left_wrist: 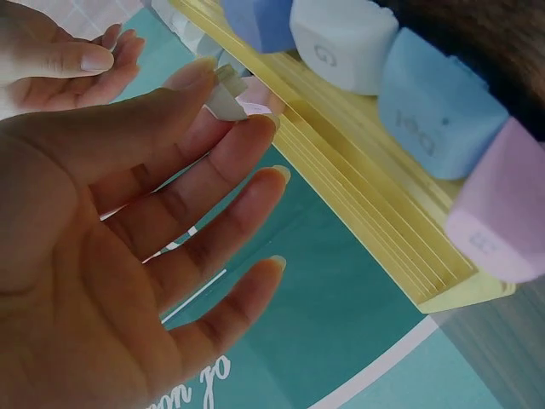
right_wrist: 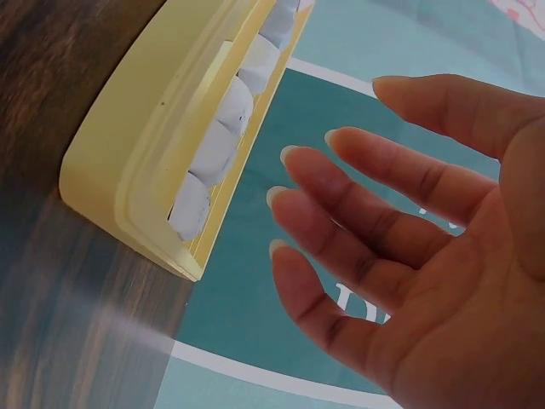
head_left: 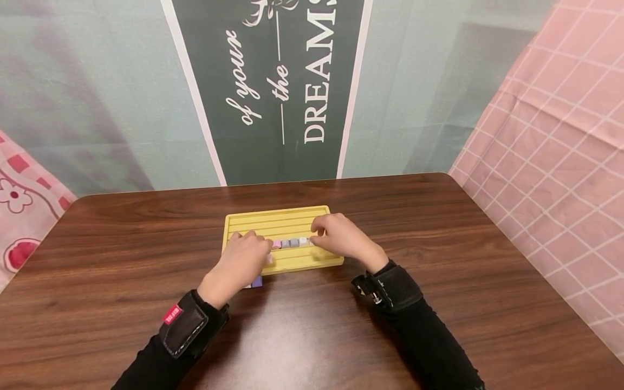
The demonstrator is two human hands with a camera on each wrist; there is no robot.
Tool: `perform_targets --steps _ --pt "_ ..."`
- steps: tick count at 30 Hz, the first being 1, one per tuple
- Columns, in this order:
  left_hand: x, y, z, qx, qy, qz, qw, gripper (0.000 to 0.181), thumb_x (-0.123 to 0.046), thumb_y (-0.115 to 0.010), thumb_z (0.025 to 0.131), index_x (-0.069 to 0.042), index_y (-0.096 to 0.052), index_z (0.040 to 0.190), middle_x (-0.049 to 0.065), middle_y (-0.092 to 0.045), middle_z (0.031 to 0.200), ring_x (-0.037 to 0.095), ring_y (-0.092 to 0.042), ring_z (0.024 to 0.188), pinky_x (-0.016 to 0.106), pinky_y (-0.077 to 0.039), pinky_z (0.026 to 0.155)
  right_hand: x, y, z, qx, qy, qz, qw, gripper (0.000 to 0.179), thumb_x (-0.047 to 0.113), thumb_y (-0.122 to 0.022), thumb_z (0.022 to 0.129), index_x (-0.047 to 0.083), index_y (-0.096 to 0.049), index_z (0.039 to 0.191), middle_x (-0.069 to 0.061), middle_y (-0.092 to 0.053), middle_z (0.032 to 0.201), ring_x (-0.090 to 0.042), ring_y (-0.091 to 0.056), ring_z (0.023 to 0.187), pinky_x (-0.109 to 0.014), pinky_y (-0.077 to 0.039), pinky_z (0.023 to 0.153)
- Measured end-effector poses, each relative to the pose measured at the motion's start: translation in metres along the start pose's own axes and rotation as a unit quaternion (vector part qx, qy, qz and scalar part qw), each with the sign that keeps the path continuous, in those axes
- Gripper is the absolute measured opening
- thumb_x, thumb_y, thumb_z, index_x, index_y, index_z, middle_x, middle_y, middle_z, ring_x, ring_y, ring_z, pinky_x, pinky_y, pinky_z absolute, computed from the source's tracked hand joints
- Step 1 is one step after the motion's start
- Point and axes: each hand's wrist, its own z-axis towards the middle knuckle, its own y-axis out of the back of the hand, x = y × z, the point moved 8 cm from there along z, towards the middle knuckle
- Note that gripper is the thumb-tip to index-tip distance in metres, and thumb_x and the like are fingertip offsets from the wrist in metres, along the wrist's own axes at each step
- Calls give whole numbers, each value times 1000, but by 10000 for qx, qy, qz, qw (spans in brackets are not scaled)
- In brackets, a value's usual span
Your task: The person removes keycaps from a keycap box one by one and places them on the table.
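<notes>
A yellow ridged tray (head_left: 304, 261) lies on the table, with a row of keycaps (head_left: 294, 243) in pink, grey and white along one groove. Over its left part, my left hand (head_left: 240, 261) pinches a small pale keycap (left_wrist: 226, 95) between thumb and index finger, the other fingers spread. At the tray's right end is my right hand (head_left: 341, 236); its fingers bend loosely with nothing between them, near the white keycaps (right_wrist: 189, 207) in the groove. A white G keycap (left_wrist: 342, 47), a light blue Del keycap (left_wrist: 438, 106) and a pink keycap (left_wrist: 504, 204) sit beside the tray's near edge.
The brown wooden table (head_left: 439, 260) extends on every side of the tray. A purple-blue keycap (head_left: 257, 281) shows by the tray's near left edge, partly behind the left hand. Behind the table hangs a printed cloth (head_left: 283, 157); pink checked cloth (head_left: 551, 162) hangs at right.
</notes>
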Motion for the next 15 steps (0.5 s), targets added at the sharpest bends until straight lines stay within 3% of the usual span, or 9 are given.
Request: perform_targets --steps 15 --pt "-9 0 -12 -27 -181 -114 9998 17 -12 -71 78 -8 -56 71 1 -53 65 21 -51 65 39 -38 61 6 -4 0 121 57 23 9999 14 14 -61 85 2 -65 91 -4 -60 79 -13 -51 66 -27 -42 62"
